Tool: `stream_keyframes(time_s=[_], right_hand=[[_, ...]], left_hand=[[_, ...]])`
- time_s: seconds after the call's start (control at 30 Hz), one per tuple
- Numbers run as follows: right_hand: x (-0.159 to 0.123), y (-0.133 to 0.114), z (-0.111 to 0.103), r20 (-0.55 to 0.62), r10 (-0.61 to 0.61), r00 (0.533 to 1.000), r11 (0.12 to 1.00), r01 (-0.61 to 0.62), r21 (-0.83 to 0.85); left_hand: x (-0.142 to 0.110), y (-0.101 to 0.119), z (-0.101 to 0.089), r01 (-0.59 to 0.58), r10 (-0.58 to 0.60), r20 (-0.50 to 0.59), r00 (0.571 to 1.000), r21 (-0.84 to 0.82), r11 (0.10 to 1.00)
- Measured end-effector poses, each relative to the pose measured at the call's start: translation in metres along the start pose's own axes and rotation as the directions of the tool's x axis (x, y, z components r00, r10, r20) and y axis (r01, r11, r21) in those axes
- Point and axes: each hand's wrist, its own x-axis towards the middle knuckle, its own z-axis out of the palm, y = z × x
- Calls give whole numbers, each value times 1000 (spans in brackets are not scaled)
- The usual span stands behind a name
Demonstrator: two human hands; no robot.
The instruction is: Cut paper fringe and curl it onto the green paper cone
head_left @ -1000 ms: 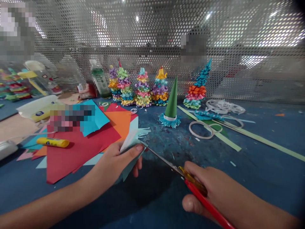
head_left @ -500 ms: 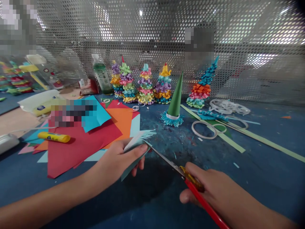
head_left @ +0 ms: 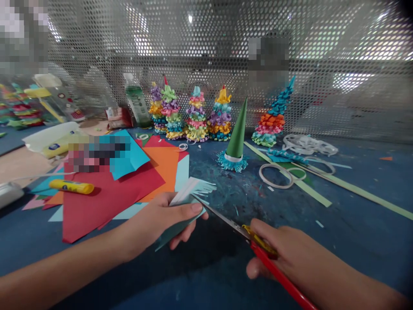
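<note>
My left hand (head_left: 176, 217) pinches a folded strip of light blue paper (head_left: 183, 192) between thumb and fingers. Thin fringe cuts fan out from the strip's far right end. In my right hand (head_left: 274, 243) is a pair of scissors (head_left: 272, 267) with red and yellow handles. Their blade tips touch the paper's edge just beyond my left thumb. Past the hands stands a green paper cone (head_left: 238, 133), ringed at its base by a blue fringe (head_left: 232, 162) with a white band above it.
Red paper (head_left: 106, 198) and other coloured sheets lie left, with a yellow glue stick (head_left: 71, 186) on them. Several curled-paper trees (head_left: 197, 116) and a green bottle (head_left: 138, 103) line the mesh wall. Tape rings (head_left: 275, 175) and green strips (head_left: 309, 193) lie right.
The paper strip has turned slightly in my left hand, showing more of its fringed end. The scissors stay at its edge, their blades little changed.
</note>
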Motion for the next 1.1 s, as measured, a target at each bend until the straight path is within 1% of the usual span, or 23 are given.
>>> stream_keyframes(time_s=[0.13, 0.23, 0.3, 0.37, 0.47, 0.53, 0.6, 0.7, 0.8, 0.93, 1.0, 1.1], right_hand=[[3, 1, -1, -21, -11, 1000, 1000, 11, -27], [3, 4, 0, -36, 1, 999, 999, -3, -42], [0, 5, 0, -44, 7, 999, 999, -9, -49], [-7, 4, -1, -40, -23, 999, 999, 21, -38], [-18, 3, -2, 0, -101, 995, 995, 101, -2], [-22, 1, -3, 23, -115, 993, 993, 115, 8], [-22, 0, -3, 16, -106, 994, 994, 106, 1], [-18, -3, 0, -11, -55, 998, 998, 54, -33], [-16, -4, 3, -19, 4, 1000, 998, -5, -55], [-13, -3, 5, 25, 45, 999, 999, -46, 28], [-11, -2, 6, 29, 43, 999, 998, -45, 53], [-10, -1, 6, 30, 30, 999, 998, -31, 62]], left_hand=[[-1, -2, -3, -20, 22, 35, 999, -46, 999], [0, -2, -5, -31, 33, 38, 999, -38, 999], [2, -2, -5, -34, 34, 21, 999, -20, 999], [4, -3, -3, -25, 25, 0, 1000, 6, 1000], [7, -5, 2, -31, 34, -71, 997, 41, 999], [7, -6, 5, -49, 56, -146, 988, 52, 997], [8, -7, 7, -61, 73, -209, 975, 61, 996], [8, -8, 7, -88, 110, -241, 964, 101, 991], [7, -9, 7, -128, 162, -238, 958, 151, 980], [6, -10, 9, -184, 228, -212, 950, 206, 961], [5, -10, 10, -201, 247, -204, 947, 223, 954], [4, -9, 9, -202, 245, -192, 950, 219, 955]])
